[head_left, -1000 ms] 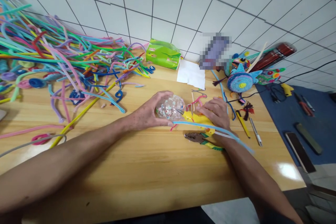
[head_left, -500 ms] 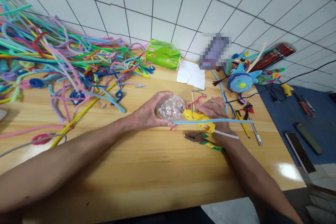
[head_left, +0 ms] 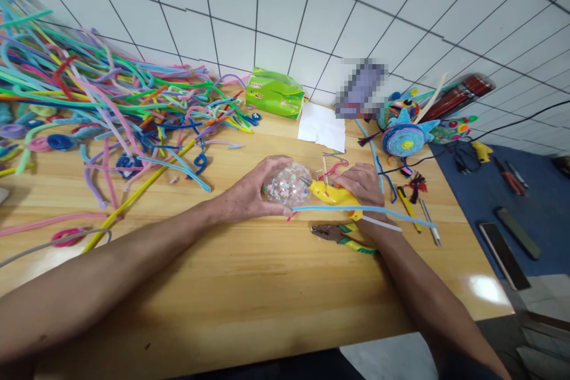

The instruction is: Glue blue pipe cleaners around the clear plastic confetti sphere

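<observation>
My left hand (head_left: 256, 193) is wrapped round the left side of a clear ball (head_left: 290, 184) with colourful confetti-like bits in it. Its thumb lies at the end of a light blue pipe cleaner (head_left: 320, 208), which stretches right across the front of my right wrist. In my right hand (head_left: 361, 183) is a yellow hot glue gun (head_left: 335, 193), its metal nozzle pointing left at the ball's right side, touching or very close. A white glue stick (head_left: 382, 222) sticks out behind the gun. Just below lie pliers (head_left: 341, 233) with green and yellow handles.
A big heap of coloured pipe cleaners (head_left: 111, 95) covers the table's left. Behind stand a green tissue pack (head_left: 274, 92) and a white paper sheet (head_left: 321, 126). Right are a blue owl-like craft (head_left: 404, 138), a red flask (head_left: 463, 101), a yellow cutter (head_left: 408, 209) and a black cord (head_left: 521, 118).
The glue gun has tilted slightly, and the pipe cleaner's free right end has swung a little lower. My left hand keeps its hold on the ball. The whole view has shifted slightly.
</observation>
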Motion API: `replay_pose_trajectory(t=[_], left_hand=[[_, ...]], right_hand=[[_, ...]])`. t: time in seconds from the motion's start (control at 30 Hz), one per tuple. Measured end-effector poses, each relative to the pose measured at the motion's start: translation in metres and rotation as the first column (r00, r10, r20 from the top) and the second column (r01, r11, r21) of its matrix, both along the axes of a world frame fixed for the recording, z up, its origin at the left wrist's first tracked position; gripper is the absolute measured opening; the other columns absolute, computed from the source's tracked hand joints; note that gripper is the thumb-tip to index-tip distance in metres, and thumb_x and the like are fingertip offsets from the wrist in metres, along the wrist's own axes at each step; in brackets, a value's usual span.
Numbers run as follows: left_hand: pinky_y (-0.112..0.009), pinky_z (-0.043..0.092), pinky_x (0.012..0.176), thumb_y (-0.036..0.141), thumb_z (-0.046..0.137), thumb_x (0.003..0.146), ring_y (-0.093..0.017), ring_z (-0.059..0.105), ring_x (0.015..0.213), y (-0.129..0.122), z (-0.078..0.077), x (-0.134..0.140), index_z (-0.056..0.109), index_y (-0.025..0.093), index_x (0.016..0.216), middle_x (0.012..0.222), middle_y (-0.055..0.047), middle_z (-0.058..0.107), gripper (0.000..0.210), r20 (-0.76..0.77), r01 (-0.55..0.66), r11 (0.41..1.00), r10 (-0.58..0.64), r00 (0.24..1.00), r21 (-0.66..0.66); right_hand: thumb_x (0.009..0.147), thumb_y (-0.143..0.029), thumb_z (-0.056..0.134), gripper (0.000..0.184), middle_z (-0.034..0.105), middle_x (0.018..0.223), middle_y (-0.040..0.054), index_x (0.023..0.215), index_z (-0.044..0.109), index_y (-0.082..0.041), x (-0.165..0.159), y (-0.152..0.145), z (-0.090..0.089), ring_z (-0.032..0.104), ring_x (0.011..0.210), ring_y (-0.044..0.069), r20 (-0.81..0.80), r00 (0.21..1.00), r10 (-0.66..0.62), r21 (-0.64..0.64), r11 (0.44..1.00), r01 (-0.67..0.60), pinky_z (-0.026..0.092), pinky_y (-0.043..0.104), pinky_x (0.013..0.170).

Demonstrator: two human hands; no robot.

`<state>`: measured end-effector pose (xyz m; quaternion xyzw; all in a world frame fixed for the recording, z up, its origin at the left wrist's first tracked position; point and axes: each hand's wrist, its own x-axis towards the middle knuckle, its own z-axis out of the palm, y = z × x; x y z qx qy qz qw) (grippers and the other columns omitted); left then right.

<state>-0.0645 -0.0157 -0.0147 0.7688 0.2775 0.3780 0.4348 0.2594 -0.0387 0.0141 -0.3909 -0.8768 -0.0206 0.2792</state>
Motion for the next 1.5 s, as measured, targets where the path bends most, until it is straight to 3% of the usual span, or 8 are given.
replay_pose_trajectory(t=[0.1, 0.17, 0.37, 0.63, 0.83, 1.13, 1.5], left_hand=[[-0.058, 0.041, 0.130, 0.049, 0.093, 0.077, -0.037, 0.049, 0.153, 0.000, 0.001, 0.000, 0.045, 0.029, 0.155, 0.160, -0.017, 0.050, 0.094, -0.007, 0.001, 1.000, -0.001, 1.000, 0.003], [-0.058, 0.041, 0.130, 0.050, 0.093, 0.077, -0.037, 0.049, 0.153, 0.000, 0.001, 0.000, 0.046, 0.028, 0.155, 0.161, -0.017, 0.049, 0.094, -0.010, -0.004, 1.000, 0.004, 1.000, -0.002], [-0.058, 0.040, 0.131, 0.052, 0.094, 0.075, -0.038, 0.047, 0.155, 0.000, 0.000, 0.001, 0.046, 0.027, 0.154, 0.162, -0.018, 0.048, 0.096, -0.017, -0.013, 1.000, 0.013, 1.000, -0.017], [-0.059, 0.040, 0.130, 0.051, 0.094, 0.075, -0.038, 0.049, 0.153, -0.001, 0.001, 0.001, 0.046, 0.028, 0.155, 0.161, -0.017, 0.049, 0.096, -0.007, -0.009, 1.000, 0.009, 1.000, -0.027], [-0.058, 0.040, 0.130, 0.051, 0.093, 0.076, -0.037, 0.048, 0.154, -0.001, 0.002, 0.000, 0.045, 0.029, 0.155, 0.161, -0.017, 0.049, 0.095, -0.023, 0.002, 1.000, -0.002, 1.000, 0.019], [-0.059, 0.040, 0.130, 0.052, 0.095, 0.074, -0.038, 0.049, 0.153, -0.001, 0.000, 0.001, 0.046, 0.029, 0.154, 0.161, -0.016, 0.050, 0.097, -0.020, -0.002, 1.000, 0.002, 1.000, 0.027], [-0.059, 0.041, 0.130, 0.053, 0.095, 0.074, -0.037, 0.050, 0.153, -0.001, -0.001, 0.002, 0.046, 0.030, 0.154, 0.160, -0.016, 0.050, 0.096, -0.018, 0.004, 0.999, -0.004, 1.000, 0.034]], right_hand=[[0.112, -0.058, 0.034, 0.049, 0.074, 0.107, 0.0080, 0.144, 0.062, -0.033, -0.003, 0.000, 0.004, 0.069, 0.106, 0.030, -0.056, 0.994, 0.093, 0.130, 0.988, -0.085, 0.049, 0.053, 0.106], [0.112, -0.059, 0.030, 0.054, 0.075, 0.106, 0.0089, 0.144, 0.062, -0.029, -0.005, 0.001, 0.005, 0.069, 0.105, 0.029, -0.047, 0.992, 0.113, 0.149, 0.983, -0.105, 0.050, 0.052, 0.103], [0.112, -0.052, 0.040, 0.041, 0.077, 0.104, 0.0071, 0.133, 0.067, -0.029, 0.000, 0.013, -0.004, 0.069, 0.104, 0.027, -0.052, 0.997, 0.061, 0.191, 0.980, -0.050, 0.051, 0.049, 0.100], [0.112, -0.050, 0.035, 0.044, 0.078, 0.106, 0.0073, 0.134, 0.069, -0.032, 0.001, 0.004, 0.006, 0.070, 0.105, 0.030, -0.013, 0.990, 0.141, 0.066, 0.988, -0.140, 0.050, 0.052, 0.103], [0.112, -0.057, 0.034, 0.050, 0.077, 0.104, 0.0085, 0.139, 0.066, -0.029, 0.002, 0.013, 0.002, 0.069, 0.102, 0.029, -0.029, 0.992, 0.122, 0.167, 0.979, -0.115, 0.050, 0.050, 0.100], [0.111, -0.042, 0.041, 0.038, 0.078, 0.109, 0.0087, 0.135, 0.068, -0.030, 0.005, 0.012, 0.003, 0.071, 0.105, 0.030, -0.044, 0.989, 0.141, 0.085, 0.987, -0.137, 0.051, 0.052, 0.102], [0.104, -0.034, 0.052, 0.028, 0.081, 0.110, 0.0116, 0.118, 0.073, -0.022, 0.013, 0.029, -0.018, 0.072, 0.112, 0.028, 0.034, 0.999, -0.007, -0.112, 0.994, 0.011, 0.051, 0.048, 0.105]])
